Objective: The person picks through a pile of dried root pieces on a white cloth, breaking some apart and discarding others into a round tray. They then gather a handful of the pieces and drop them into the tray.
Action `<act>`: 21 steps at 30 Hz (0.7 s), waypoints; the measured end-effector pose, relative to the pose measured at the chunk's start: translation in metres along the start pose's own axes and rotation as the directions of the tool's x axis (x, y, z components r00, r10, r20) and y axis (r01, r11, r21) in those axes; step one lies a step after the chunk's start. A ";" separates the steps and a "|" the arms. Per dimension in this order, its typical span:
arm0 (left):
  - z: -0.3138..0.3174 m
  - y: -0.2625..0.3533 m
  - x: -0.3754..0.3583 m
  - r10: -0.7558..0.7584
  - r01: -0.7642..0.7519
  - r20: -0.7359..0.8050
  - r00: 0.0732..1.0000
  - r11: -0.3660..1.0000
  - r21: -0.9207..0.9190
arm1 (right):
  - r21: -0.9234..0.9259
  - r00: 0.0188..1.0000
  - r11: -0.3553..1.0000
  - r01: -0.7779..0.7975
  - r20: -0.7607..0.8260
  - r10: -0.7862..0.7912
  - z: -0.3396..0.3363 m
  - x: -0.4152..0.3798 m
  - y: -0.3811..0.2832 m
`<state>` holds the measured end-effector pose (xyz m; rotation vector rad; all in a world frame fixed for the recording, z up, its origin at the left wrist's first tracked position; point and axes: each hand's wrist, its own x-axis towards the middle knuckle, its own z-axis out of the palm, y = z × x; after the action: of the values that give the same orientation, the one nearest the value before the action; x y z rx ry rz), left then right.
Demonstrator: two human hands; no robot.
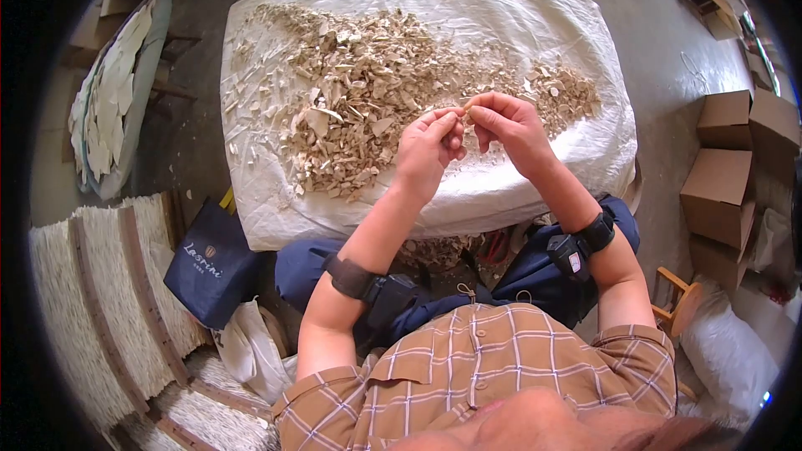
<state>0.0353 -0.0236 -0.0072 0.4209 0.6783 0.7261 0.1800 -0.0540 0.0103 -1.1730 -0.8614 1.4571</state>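
Note:
Above the cloth-covered table, my left hand (428, 147) and my right hand (511, 127) meet fingertip to fingertip. Both are closed in a pinch on a small tan chip (466, 108), mostly hidden by the fingers. Below and beyond them spreads a heap of dry, pale brown chips and flakes (359, 75), coarser at the left and middle. A smaller pile of finer chips (564, 92) lies to the right of my right hand. Under it all is a creased white cloth (535, 8).
At left, an oval tray (154, 50) carries broad pale sheets. Near it are a dark blue bag (209, 263) and framed pale, fibrous panels (109, 309). Cardboard boxes (718, 171), a wooden stool (681, 301) and a white sack (727, 342) stand at right.

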 end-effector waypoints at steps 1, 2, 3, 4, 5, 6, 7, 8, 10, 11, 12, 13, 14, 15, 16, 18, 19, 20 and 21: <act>0.001 0.000 0.000 0.013 -0.012 -0.019 1.000 0.999 0.034 | -0.020 1.000 1.000 0.005 -0.009 -0.005 -0.001 0.000 0.000; 0.000 -0.001 0.001 0.012 -0.011 -0.018 1.000 0.999 0.035 | -0.019 1.000 1.000 0.006 -0.011 -0.006 -0.001 0.001 -0.001; -0.001 0.000 0.001 0.016 -0.016 -0.005 1.000 0.999 0.033 | -0.030 1.000 1.000 0.006 -0.024 -0.007 -0.002 0.001 -0.001; -0.002 0.000 0.001 0.020 -0.020 0.007 1.000 0.999 0.030 | -0.041 0.999 0.999 0.005 -0.037 -0.007 -0.003 0.001 0.000; -0.002 -0.001 0.001 0.018 -0.018 0.007 1.000 0.999 0.030 | -0.041 0.999 0.999 0.005 -0.038 -0.006 -0.003 0.001 0.000; 0.000 -0.001 0.000 0.023 -0.022 -0.012 1.000 0.998 0.058 | -0.044 0.999 0.999 0.005 -0.040 -0.007 -0.002 0.002 0.000; 0.001 -0.001 0.000 0.028 -0.025 -0.031 0.999 0.996 0.086 | -0.048 0.999 0.999 0.005 -0.043 -0.007 -0.002 0.002 0.000; 0.002 -0.001 -0.001 0.026 -0.024 -0.032 0.999 0.996 0.086 | -0.047 0.999 0.999 0.004 -0.044 -0.006 -0.002 0.002 0.000; 0.002 -0.001 -0.001 0.092 -0.083 -0.040 0.995 0.981 0.174 | -0.066 0.999 0.998 -0.003 -0.052 0.000 -0.002 0.001 0.000; 0.002 -0.002 -0.001 0.091 -0.083 -0.040 0.995 0.981 0.174 | -0.066 0.999 0.998 -0.004 -0.053 0.000 -0.002 0.001 0.001; 0.002 -0.003 -0.001 0.122 -0.111 -0.039 0.992 0.972 0.207 | -0.080 0.998 0.997 0.005 -0.061 -0.010 -0.001 0.002 0.001; 0.002 -0.003 -0.001 0.152 -0.139 -0.036 0.988 0.961 0.241 | -0.095 0.997 0.995 0.013 -0.069 -0.019 -0.001 0.002 0.002; 0.003 -0.004 -0.001 0.150 -0.137 -0.036 0.988 0.961 0.241 | -0.094 0.997 0.995 0.011 -0.071 -0.018 -0.002 0.002 0.003; 0.004 -0.003 -0.002 0.160 -0.145 -0.042 0.986 0.957 0.250 | -0.112 0.997 0.993 0.022 -0.074 -0.031 -0.002 0.002 0.003; 0.005 -0.003 -0.002 0.171 -0.153 -0.047 0.984 0.953 0.260 | -0.131 0.996 0.991 0.033 -0.076 -0.043 -0.002 0.002 0.004; 0.006 -0.004 -0.003 0.201 -0.179 -0.038 0.979 0.931 0.319 | -0.149 0.996 0.988 0.035 -0.080 -0.047 -0.002 0.002 0.004; 0.006 -0.005 -0.003 0.230 -0.203 -0.027 0.973 0.904 0.376 | -0.167 0.995 0.985 0.036 -0.082 -0.051 -0.001 0.002 0.004; 0.005 -0.005 -0.003 0.229 -0.202 -0.028 0.973 0.904 0.376 | -0.166 0.995 0.985 0.035 -0.083 -0.049 -0.001 0.002 0.004; 0.003 -0.005 -0.002 0.238 -0.212 -0.015 0.971 0.889 0.405 | -0.194 0.995 0.980 0.044 -0.077 -0.060 -0.001 0.001 0.004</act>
<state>0.0386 -0.0292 -0.0071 0.8694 0.8526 0.8234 0.1797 -0.0536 0.0063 -1.3343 -0.9855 1.2952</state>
